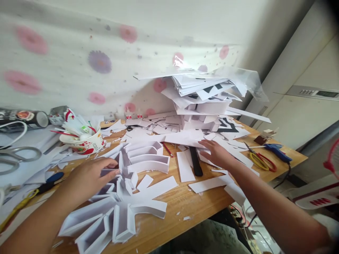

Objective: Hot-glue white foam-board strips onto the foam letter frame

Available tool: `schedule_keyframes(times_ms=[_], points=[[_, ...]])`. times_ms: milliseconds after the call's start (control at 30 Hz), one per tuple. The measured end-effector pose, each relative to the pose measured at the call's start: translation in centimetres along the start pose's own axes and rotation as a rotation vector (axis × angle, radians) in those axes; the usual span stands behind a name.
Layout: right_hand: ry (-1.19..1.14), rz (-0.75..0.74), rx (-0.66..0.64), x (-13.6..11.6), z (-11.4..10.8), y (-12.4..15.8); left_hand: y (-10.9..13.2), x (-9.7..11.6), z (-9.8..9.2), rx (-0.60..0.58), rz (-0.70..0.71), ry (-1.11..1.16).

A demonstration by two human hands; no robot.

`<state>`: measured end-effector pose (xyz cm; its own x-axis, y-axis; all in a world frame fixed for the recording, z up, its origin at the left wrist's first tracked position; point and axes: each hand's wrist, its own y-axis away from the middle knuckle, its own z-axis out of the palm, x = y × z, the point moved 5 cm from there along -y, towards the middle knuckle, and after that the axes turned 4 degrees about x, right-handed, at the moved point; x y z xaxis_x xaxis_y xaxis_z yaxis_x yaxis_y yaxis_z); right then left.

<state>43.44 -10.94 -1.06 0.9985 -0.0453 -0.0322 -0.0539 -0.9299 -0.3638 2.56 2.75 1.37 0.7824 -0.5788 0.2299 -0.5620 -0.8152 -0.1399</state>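
My left hand (91, 176) rests on a large white foam-board letter shape (119, 208) with raised walls, its fingers curled over one wall near the middle. My right hand (215, 152) lies flat and spread on loose white strips (212, 183) further right, beside a black utility knife (196, 161). A second white walled shape (148, 158) sits between the two hands. Nothing is held in the right hand.
A tall heap of white sheets and offcuts (201, 102) stands at the back. Red-and-yellow scissors (261, 160) and a blue glue gun (278, 151) lie at the right. A paper bowl with scraps (84, 143) and grey scissors (18, 157) are at the left. The wooden table (182, 208) ends near me.
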Motion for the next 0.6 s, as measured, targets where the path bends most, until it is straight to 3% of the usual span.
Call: schedule_keyframes(times_ms=[133,200,267,333,433,500,600], points=[[0.015,0.020,-0.052,0.1,2.4,-4.8,0.5,0.9,-1.3,0.216,0.113,0.002],[0.023,0.033,-0.071,0.2,3.1,-5.9,1.0,1.6,-1.9,0.335,0.179,-0.009],[0.040,0.061,-0.061,0.2,2.9,-6.0,1.5,2.5,-2.2,0.362,0.284,0.040],[0.063,0.094,-0.015,-0.1,1.2,-5.2,2.1,3.8,-2.2,0.315,0.422,0.131],[0.081,0.061,0.076,-2.2,-3.1,-2.1,3.0,5.6,-2.2,0.228,0.579,0.240],[0.006,-0.091,0.105,-4.9,-5.8,0.8,3.4,6.3,-2.1,0.200,0.627,0.262],[-0.130,-0.286,0.008,-9.0,-6.8,4.8,3.7,6.5,-1.8,0.200,0.630,0.219]])
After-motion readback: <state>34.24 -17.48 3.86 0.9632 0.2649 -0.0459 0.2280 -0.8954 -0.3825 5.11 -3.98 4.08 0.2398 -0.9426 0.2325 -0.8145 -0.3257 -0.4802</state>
